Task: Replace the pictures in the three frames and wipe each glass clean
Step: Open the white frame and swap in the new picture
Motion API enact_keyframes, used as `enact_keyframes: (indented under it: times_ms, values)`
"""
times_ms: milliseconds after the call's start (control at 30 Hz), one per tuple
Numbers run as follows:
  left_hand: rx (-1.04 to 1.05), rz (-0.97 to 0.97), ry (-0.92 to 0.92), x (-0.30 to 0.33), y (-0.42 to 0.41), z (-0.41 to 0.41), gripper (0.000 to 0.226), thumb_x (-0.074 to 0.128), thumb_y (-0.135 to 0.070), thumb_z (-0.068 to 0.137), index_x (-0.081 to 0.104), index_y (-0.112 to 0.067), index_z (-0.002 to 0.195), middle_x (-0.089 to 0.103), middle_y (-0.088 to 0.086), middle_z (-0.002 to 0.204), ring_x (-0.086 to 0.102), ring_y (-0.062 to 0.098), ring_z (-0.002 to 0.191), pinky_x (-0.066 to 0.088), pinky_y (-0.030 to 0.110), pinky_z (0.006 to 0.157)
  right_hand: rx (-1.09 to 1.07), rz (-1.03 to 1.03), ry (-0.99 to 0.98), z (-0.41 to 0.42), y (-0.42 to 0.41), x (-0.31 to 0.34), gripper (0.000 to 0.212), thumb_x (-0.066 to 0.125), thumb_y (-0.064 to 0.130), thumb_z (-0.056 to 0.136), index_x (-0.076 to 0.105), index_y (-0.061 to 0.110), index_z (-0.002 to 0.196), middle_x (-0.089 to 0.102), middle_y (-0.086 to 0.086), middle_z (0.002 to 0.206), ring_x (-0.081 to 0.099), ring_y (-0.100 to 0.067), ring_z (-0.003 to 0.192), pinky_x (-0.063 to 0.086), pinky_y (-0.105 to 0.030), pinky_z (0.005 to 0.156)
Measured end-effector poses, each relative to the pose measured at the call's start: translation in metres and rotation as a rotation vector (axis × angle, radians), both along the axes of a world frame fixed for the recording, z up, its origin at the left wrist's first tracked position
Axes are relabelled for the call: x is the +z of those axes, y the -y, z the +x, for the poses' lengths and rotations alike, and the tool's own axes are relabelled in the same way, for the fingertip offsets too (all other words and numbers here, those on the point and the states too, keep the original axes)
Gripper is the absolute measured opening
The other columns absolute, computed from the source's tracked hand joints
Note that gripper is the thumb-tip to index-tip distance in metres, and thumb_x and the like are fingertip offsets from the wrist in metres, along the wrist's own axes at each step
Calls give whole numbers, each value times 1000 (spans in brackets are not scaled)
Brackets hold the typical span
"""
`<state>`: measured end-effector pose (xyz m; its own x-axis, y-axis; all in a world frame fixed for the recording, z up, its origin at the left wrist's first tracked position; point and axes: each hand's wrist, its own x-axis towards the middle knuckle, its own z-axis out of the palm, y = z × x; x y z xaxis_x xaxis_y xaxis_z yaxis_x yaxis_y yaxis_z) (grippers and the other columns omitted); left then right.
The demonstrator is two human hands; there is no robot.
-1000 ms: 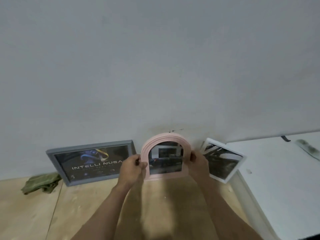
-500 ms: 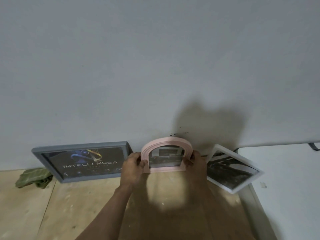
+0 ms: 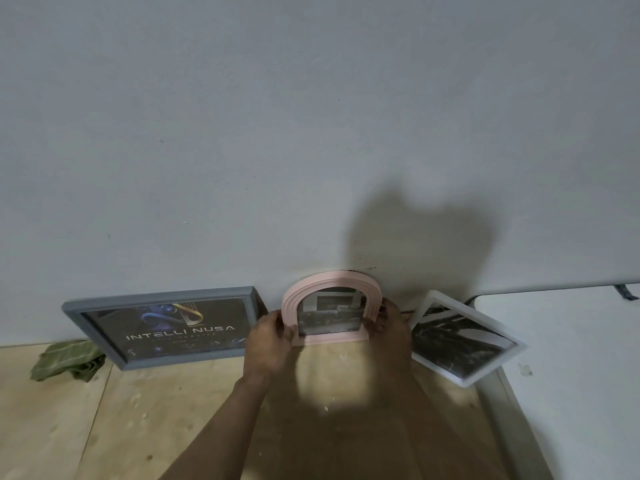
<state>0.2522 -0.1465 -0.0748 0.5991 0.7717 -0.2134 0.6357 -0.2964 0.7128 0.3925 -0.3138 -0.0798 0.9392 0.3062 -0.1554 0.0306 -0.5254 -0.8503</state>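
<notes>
Pink frame [image 3: 331, 311] lowered toward wall; both hands [image 3: 270, 336] [image 3: 391, 322] grip its side edges; light, rigid, glass fragile

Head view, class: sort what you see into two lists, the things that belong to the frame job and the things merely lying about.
Belong to the job:
pink arched frame, gripped by left hand and right hand
grey frame
white frame
green cloth, likely for wiping

Lying about:
white table
wooden surface
</notes>
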Motion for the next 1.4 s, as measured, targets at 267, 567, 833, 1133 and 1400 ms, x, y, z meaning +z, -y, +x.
enact_keyframes:
  times_ms: [267, 567, 833, 1133, 1400]
  values:
    - [-201, 88, -365, 6, 62, -15, 34, 50, -40, 92, 74, -19, 103, 76, 7, 103, 70, 29, 94, 56, 34, 83, -209, -26, -130, -43, 65, -9, 19, 61, 29, 90, 60, 28, 109, 65, 1, 98, 62, -22, 92, 48, -34, 79]
    - [-386, -143, 13, 49, 127, 98, 30, 57, -15, 93, 69, -20, 120, 76, 4, 102, 70, 26, 93, 58, 37, 82, -722, -3, 97, -11, 161, 43, 27, 65, 26, 87, 53, 19, 110, 60, 2, 98, 61, -21, 84, 49, -34, 77]
    - [-497, -372, 48, 53, 141, 149, 29, 51, -40, 101, 58, -28, 126, 72, 8, 105, 70, 29, 79, 56, 36, 64, -422, 126, -41, 35, 197, 38, 46, 66, 25, 88, 51, 27, 131, 58, 10, 120, 57, -12, 107, 50, -28, 88]
    - [-408, -531, 145, 57, 141, 124, 21, 50, -34, 103, 65, -20, 108, 69, 5, 83, 65, 18, 68, 47, 33, 62, -369, 120, 92, 15, 187, 43, 20, 63, 11, 86, 70, 24, 101, 72, 12, 87, 67, -2, 83, 57, -28, 78]
    - [-94, -841, 369, 96, 126, 8, 38, 43, -40, 104, 69, -14, 111, 77, 9, 102, 74, 34, 85, 59, 43, 72, -223, -128, 748, -101, 141, 61, 18, 62, 26, 88, 72, 14, 96, 70, 3, 88, 63, -15, 78, 50, -26, 64]
